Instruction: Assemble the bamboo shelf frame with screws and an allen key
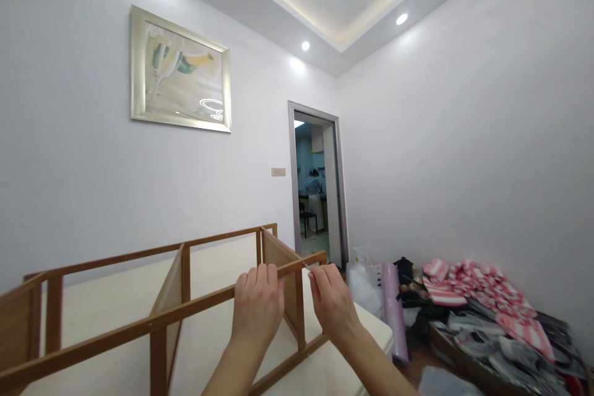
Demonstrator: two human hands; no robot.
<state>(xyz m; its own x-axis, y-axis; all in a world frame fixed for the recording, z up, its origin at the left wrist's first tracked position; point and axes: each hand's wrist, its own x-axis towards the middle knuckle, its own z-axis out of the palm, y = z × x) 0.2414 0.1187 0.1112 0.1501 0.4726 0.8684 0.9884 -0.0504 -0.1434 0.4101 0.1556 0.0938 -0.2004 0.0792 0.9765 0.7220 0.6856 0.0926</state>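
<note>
A wooden shelf frame (pixel 139 315) with upright panels lies on its side on a cream surface (pixel 111 297). My left hand (pixel 258 304) is closed over the frame's near rail, fingers curled on top of it. My right hand (pixel 330 297) is just to the right, fingers pinched on a thin metal tool (pixel 307 266) whose tip meets the rail near the frame's right end. I cannot make out what kind of tool it is.
A purple roll (pixel 394 312) and a white plastic bag (pixel 364 281) stand on the floor at the right. Beyond them lies a heap of pink-and-white striped cloth and other items (pixel 482 303). An open doorway (pixel 318 189) shows a person standing in a far room.
</note>
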